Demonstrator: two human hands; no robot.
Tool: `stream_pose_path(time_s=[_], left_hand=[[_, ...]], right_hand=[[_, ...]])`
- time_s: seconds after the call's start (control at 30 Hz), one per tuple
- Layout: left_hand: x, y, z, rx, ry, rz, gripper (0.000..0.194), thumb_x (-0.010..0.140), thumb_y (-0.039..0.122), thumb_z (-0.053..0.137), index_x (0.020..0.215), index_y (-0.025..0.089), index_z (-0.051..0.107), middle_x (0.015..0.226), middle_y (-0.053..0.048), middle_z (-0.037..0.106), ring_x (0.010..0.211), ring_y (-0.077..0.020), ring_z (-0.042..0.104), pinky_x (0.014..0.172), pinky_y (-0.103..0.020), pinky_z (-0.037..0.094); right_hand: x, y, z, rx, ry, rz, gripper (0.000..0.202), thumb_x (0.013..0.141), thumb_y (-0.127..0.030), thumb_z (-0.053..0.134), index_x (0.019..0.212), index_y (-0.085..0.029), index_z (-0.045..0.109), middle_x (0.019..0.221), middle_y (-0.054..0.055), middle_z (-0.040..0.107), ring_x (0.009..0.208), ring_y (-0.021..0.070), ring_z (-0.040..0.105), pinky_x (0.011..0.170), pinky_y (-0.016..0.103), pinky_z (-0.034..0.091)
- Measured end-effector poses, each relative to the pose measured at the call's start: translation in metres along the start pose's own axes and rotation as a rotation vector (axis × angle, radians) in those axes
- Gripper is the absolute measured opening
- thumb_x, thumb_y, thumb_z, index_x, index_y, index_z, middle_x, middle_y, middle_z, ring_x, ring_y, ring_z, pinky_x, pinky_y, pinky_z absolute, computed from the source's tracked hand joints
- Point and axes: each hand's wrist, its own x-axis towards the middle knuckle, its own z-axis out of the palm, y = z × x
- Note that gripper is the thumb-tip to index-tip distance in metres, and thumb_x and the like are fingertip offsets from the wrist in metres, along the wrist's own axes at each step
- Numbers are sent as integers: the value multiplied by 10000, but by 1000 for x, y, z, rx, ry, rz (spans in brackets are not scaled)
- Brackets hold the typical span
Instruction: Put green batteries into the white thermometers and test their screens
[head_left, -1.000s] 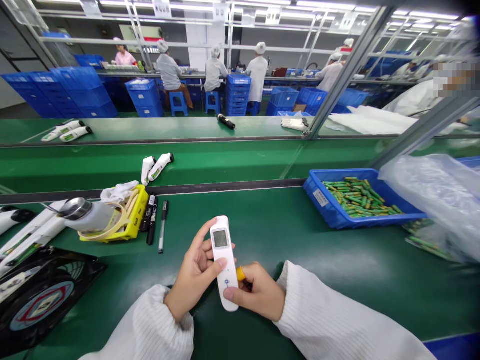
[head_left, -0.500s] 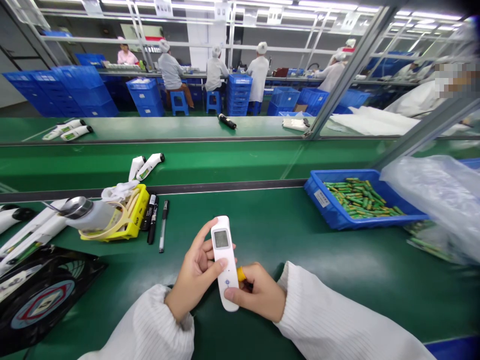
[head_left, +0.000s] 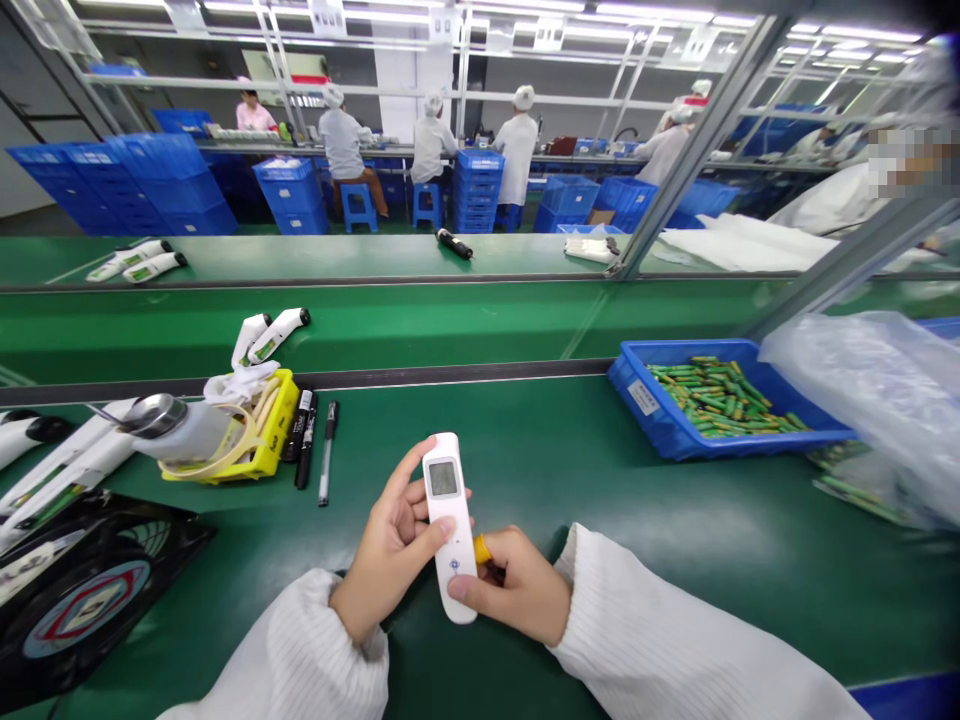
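A white handheld infrared thermometer (head_left: 454,590) with a small grey screen stands out over the green bench. My left hand (head_left: 394,545) is closed around its left side, the thumb lying on the front below the screen. At the lower right, my right hand (head_left: 521,585) grips the same thermometer, thumb on its front face. Something yellow, apparently a finger cover (head_left: 482,548), shows at the right index finger. The right fingertips behind the body are hidden. Left of my hands lie a clear pen (head_left: 327,455) and two black markers (head_left: 305,445).
A yellow basket (head_left: 279,430) and a white bottle (head_left: 196,432) stand left, near a black fan (head_left: 105,600). A blue bin (head_left: 660,440) of green batteries sits right, by a plastic bag (head_left: 862,380). Two white thermometers (head_left: 279,335) lie on the green belt (head_left: 450,325). Co-workers sit beyond.
The two white thermometers on the belt have shifted to the left. My hands and the thermometer they hold have stayed practically still.
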Motion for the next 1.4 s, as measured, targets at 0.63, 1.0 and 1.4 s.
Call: stream_pose_path(time_s=[0.63,1.0,1.4], left_hand=[[-3,-1,-2,58,-37,2,725,839,278,662,1416,267,223,1108,-116,639,866,-216,685,698,-300,566],[-4,-1,0,61,-21,2,743,830,291,670,1416,243,215,1074,-115,642,828,-201,685,668,-277,564],[-2,-3,-1,60,-29,5,711,842,270,658,1414,258,236,1090,-112,643,845,-203,681,703,-298,565]], right_hand=[[-1,-4,1,-38,-14,3,371,758,-457,627,574,-163,495,472,-61,358,441,61,297,421,218,207],[-1,-3,0,-50,-7,-11,364,766,-431,635,567,-161,495,468,-68,347,436,54,295,414,209,205],[-3,-1,1,-40,-16,-7,380,769,-446,636,566,-163,482,472,-68,347,437,54,293,416,212,204]])
